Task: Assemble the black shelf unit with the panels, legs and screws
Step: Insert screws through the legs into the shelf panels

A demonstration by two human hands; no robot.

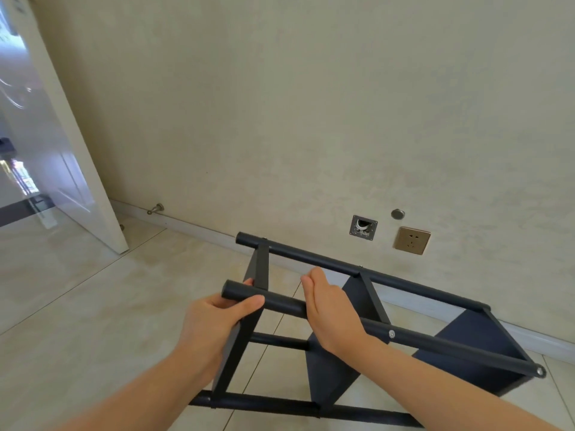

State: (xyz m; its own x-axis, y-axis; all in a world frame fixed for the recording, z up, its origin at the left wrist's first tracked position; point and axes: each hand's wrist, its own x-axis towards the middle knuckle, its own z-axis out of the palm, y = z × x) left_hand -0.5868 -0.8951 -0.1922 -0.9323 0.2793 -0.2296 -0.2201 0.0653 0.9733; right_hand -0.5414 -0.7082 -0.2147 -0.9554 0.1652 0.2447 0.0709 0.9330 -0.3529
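The black shelf unit [420,300] lies on its side on the tiled floor, its round tube legs running left to right and its flat panels set between them. My left hand [214,321] grips the near upper leg [435,345] close to its left end, thumb over the top by the left panel [259,269]. My right hand [333,312] rests on the same leg a little further right, fingers straight and pointing away. A silver screw head [391,334] shows on this leg, and another [540,371] at its right end.
A beige wall stands close behind the shelf, with a gold socket [412,240], an open wall box [362,227] and a round cap [397,214]. A white door [62,150] stands open at the left, a door stop [155,209] near the skirting.
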